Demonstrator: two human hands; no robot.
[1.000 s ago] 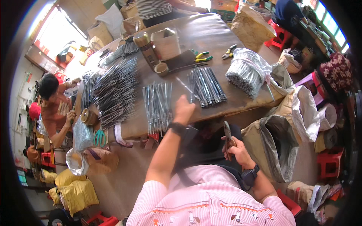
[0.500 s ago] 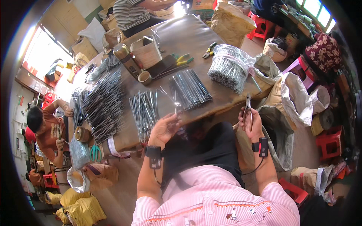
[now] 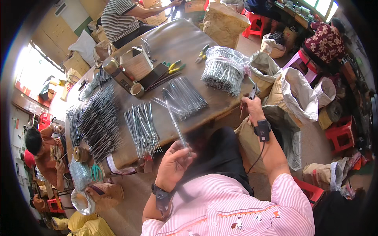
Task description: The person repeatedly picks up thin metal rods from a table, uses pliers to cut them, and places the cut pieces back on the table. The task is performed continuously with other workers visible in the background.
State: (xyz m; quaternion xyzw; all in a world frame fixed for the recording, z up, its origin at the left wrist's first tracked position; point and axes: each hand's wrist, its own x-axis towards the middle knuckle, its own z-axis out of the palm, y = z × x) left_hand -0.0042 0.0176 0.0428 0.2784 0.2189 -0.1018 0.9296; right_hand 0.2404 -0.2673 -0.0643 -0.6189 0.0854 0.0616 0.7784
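Note:
In front of my body, my left hand [image 3: 175,160] is closed on the lower end of a thin metal rod [image 3: 176,126]. That rod slants up and away over the table edge. My right hand [image 3: 252,108] grips a pair of pliers [image 3: 253,91] beside the table's right corner, jaws upward. Closest to the left hand is a loose bunch of metal rods [image 3: 141,131] at the table's near edge. Further right lies a neater row of rods [image 3: 185,97]. A thick bundle wrapped in clear plastic [image 3: 223,72] stands near the right hand.
A large heap of rods [image 3: 95,122] covers the table's left. Behind are a cardboard box [image 3: 136,63], a tape roll [image 3: 137,90] and yellow-green pliers [image 3: 173,67]. Open sacks [image 3: 293,137] stand to my right. One person [image 3: 46,145] sits at left, another [image 3: 120,19] at the far side.
My left hand has moved down toward my body, the rod now showing clearly in it. My right hand with the pliers has shifted up and turned. The view has swung slightly right.

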